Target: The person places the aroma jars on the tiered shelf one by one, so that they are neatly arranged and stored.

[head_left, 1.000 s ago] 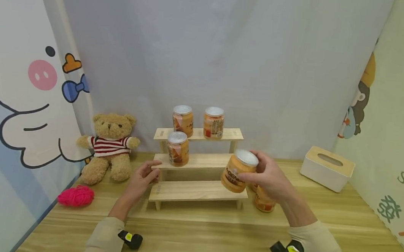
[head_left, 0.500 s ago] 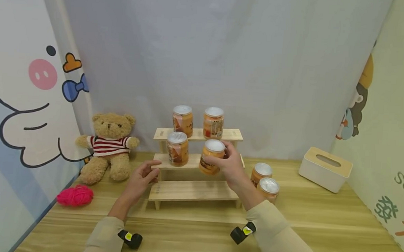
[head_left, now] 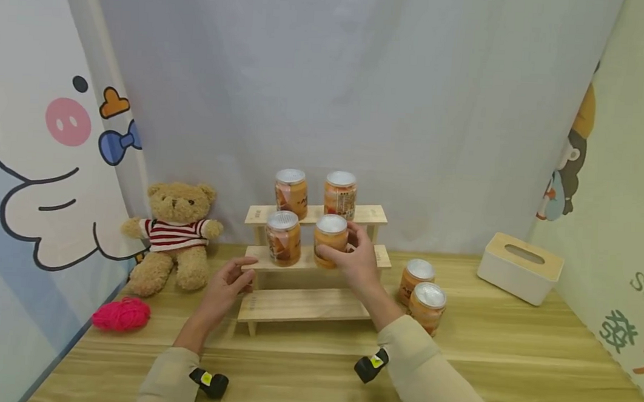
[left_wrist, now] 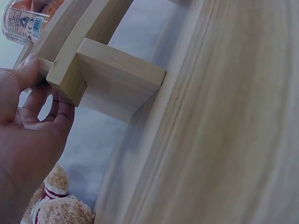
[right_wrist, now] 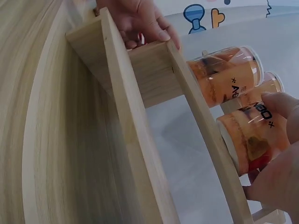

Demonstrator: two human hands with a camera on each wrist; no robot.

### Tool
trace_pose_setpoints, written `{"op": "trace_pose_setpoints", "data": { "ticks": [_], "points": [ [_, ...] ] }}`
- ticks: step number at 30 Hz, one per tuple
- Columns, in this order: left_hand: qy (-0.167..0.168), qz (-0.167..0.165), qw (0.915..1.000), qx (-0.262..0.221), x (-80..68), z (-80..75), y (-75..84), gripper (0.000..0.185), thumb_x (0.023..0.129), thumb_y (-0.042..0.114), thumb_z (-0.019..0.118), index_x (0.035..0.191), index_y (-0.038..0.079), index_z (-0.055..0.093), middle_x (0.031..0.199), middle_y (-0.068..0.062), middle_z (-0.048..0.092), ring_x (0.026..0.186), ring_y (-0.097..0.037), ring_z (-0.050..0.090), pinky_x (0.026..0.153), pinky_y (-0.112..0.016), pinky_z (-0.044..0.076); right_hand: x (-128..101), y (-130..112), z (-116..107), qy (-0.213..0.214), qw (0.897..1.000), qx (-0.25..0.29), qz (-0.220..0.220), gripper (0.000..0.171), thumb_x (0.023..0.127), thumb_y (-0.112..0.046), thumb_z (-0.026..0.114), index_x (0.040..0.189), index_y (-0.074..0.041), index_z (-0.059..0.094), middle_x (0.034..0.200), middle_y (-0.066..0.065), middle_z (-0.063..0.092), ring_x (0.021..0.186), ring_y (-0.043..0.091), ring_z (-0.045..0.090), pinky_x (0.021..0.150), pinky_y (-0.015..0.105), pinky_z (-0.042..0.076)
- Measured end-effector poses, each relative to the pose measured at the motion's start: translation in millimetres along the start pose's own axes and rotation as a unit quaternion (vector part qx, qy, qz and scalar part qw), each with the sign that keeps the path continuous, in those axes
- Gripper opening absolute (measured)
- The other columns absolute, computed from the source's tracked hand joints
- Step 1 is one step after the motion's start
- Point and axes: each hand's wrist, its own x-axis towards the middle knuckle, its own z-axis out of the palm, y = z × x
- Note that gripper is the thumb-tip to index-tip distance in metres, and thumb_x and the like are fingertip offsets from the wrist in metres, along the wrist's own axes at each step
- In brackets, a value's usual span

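On the left we see a teddy bear point(head_left: 178, 239) and pink yarn point(head_left: 122, 314). Next, the left hand point(head_left: 224, 290) pinches the end of the middle board point(head_left: 307, 260) of the wooden stand point(head_left: 305, 306), in the same place as one second ago. On the top board point(head_left: 371, 214), left jar point(head_left: 291, 198) and right jar point(head_left: 340, 201) are upright; below, front jar point(head_left: 283, 246) stands on the middle board. Just right of it is the held jar point(head_left: 331, 241), gripped between thumb and fingers of the right hand point(head_left: 358, 260). One second ago it was tilted in the air near the stand's right end; now it is nearly upright at the middle board. It is orange with dark letters and a silvery lid point(head_left: 332, 224); whether filling or label gives this orange, we cannot tell. Farther right, two jars point(head_left: 427, 311) stand close together on the table point(head_left: 510, 356), then a white tissue box point(head_left: 514, 279), whose inside we cannot see.
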Motion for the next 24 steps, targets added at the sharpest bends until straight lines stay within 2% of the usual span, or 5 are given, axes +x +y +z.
{"op": "trace_pose_setpoints", "data": {
  "ticks": [8, 12, 15, 19, 24],
  "points": [
    [0.003, 0.000, 1.0000, -0.008, 1.6, 0.6, -0.5, 0.037, 0.103, 0.016, 0.058, 0.137, 0.000, 0.054, 0.099, -0.012, 0.059, 0.089, -0.016, 0.060, 0.079, -0.029, 0.055, 3.4, 4.8, -1.2, 0.006, 0.997, -0.057, -0.043, 0.075, 0.081, -0.015, 0.086, 0.145, -0.007, 0.046, 0.131, 0.014, 0.056, 0.121, 0.030, 0.052, 0.098, 0.047, 0.047],
    [-0.002, -0.001, 1.0000, -0.008, 0.4, 0.5, -0.4, 0.039, 0.104, 0.018, 0.058, 0.137, -0.002, 0.052, 0.100, -0.012, 0.058, 0.089, -0.014, 0.060, 0.080, -0.028, 0.055, 2.0, 8.2, -2.6, 0.004, 0.997, -0.054, -0.061, 0.076, 0.083, -0.014, 0.085, 0.146, -0.006, 0.044, 0.133, 0.015, 0.055, 0.123, 0.030, 0.051, 0.101, 0.048, 0.045],
    [0.000, 0.000, 1.0000, -0.008, -0.3, 0.4, 0.1, 0.039, 0.104, 0.018, 0.058, 0.137, -0.002, 0.053, 0.101, -0.016, 0.058, 0.090, -0.015, 0.060, 0.079, -0.028, 0.055, -2.3, 9.3, -7.3, 0.004, 0.996, -0.049, -0.068, 0.084, 0.083, -0.017, 0.085, 0.151, -0.005, 0.036, 0.141, 0.015, 0.048, 0.131, 0.031, 0.046, 0.108, 0.050, 0.038],
    [-0.004, -0.001, 1.0000, -0.007, -0.7, 1.0, 0.0, 0.038, 0.104, 0.017, 0.058, 0.137, -0.001, 0.053, 0.102, -0.019, 0.057, 0.090, -0.020, 0.060, 0.079, -0.029, 0.055, -17.0, -1.3, -23.4, 0.030, 0.996, -0.032, -0.076, 0.091, 0.084, -0.017, 0.083, 0.154, 0.000, 0.027, 0.147, 0.019, 0.040, 0.138, 0.033, 0.038, 0.117, 0.048, 0.027],
    [0.000, -0.003, 0.9999, -0.014, -0.8, 2.0, 0.7, 0.039, 0.103, 0.018, 0.059, 0.137, -0.001, 0.053, 0.102, -0.017, 0.058, 0.089, -0.018, 0.059, 0.079, -0.029, 0.055, -35.7, -28.9, -60.2, 0.060, 0.993, 0.031, -0.101, 0.071, 0.089, -0.002, 0.074, 0.148, 0.003, 0.033, 0.139, 0.017, 0.046, 0.134, 0.027, 0.043, 0.116, 0.042, 0.031]
  ]
}}
